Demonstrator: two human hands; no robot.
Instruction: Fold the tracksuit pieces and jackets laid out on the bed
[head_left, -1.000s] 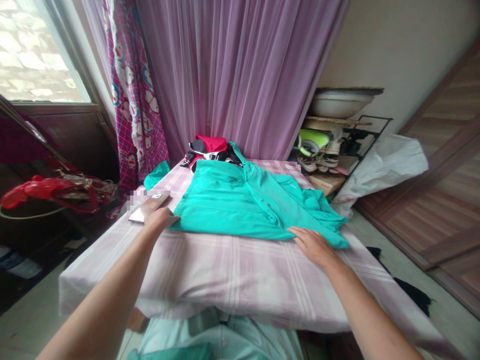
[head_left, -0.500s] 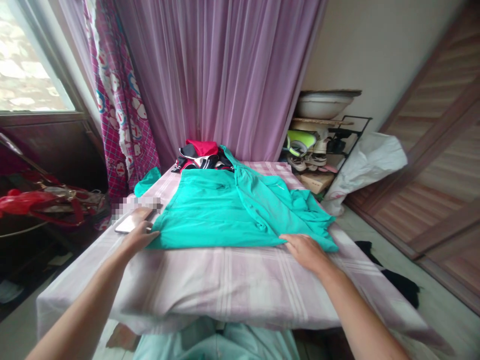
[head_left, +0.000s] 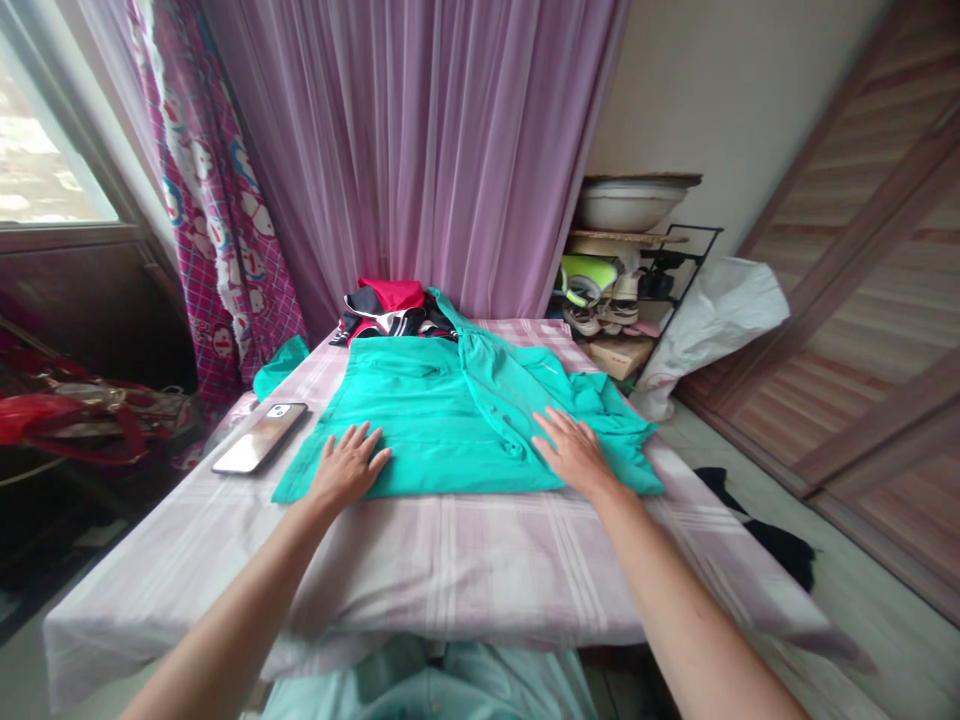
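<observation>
A turquoise garment (head_left: 435,420), seemingly a jacket, lies spread on a table with a pink and white checked cloth (head_left: 450,570). Its near edge runs straight, while the right part is bunched in loose folds. My left hand (head_left: 349,465) rests flat on the garment's near left part, fingers spread. On the near right part lies my right hand (head_left: 574,450), its fingers also stretched out and apart. Neither hand grips the cloth. A smartphone (head_left: 261,438) lies back up to the left of my left hand.
Behind the garment sits a pile of red and dark clothes (head_left: 394,310) against a purple curtain (head_left: 420,150). Turquoise cloth (head_left: 281,367) lies at the table's left edge. A shoe rack (head_left: 690,270) with a basin (head_left: 634,205) and a white sack (head_left: 724,320) stand right.
Both hands have let go of the garment's near edge and now lie flat on it. The left moved inward to the right, the right slightly forward. The view has shifted a little.
</observation>
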